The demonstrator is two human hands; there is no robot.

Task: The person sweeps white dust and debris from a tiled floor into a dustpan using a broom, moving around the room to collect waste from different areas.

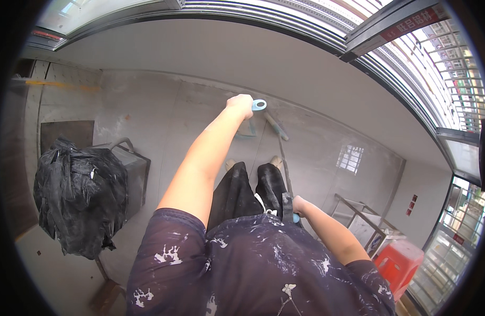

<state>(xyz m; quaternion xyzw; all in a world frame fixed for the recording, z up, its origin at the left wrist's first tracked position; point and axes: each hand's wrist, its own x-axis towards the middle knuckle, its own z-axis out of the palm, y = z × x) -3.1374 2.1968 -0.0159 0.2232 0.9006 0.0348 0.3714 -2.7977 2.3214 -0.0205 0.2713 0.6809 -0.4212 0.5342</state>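
Observation:
My left hand (240, 106) is closed around the light-blue handle (259, 104) of a dustpan, whose pale, partly hidden pan (247, 130) is low by the floor beyond my forearm. At my right hip, my right hand (300, 206) grips the upper end of a broom's long handle (284, 166); a bit of light blue shows by the fingers. The handle slants down to the broom head (276, 126), which lies on the grey tiled floor just right of the dustpan, near the foot of the wall.
A large black plastic bag (80, 197) rests on a grey lidded bin (137, 170) at the left. A metal frame (357, 209) and a red plastic stool (398, 264) stand at the right. A white wall (226, 51) with windows above runs ahead.

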